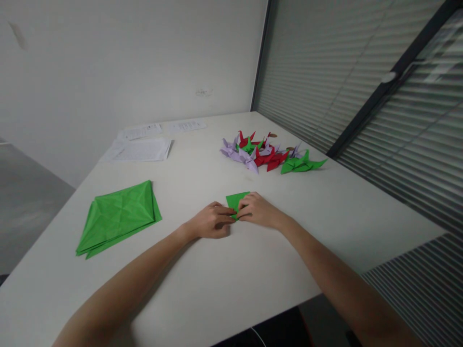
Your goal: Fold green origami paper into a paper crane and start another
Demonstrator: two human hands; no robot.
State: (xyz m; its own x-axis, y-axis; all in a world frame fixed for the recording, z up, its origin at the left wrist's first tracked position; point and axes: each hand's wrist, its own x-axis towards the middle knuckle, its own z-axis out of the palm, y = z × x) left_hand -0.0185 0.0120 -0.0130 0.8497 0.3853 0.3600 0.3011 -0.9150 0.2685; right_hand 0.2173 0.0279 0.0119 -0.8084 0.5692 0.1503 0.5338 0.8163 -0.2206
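Note:
A small folded piece of green paper (235, 199) lies on the white table (202, 289) between my hands. My left hand (214, 220) has its fingers pressed together at the paper's lower left edge. From the right, my right hand (256, 210) covers part of the paper, its curled fingertips close to those of the left. Under the fingers the lower part of the green paper is hidden, so the fold there cannot be made out.
Creased green sheets (119, 212) are stacked at the left. Several folded paper figures (264, 153), green, red and lilac, cluster at the back right. Printed papers (141, 148) lie at the back left. A wall (137, 58) and window blinds (318, 67) border the table.

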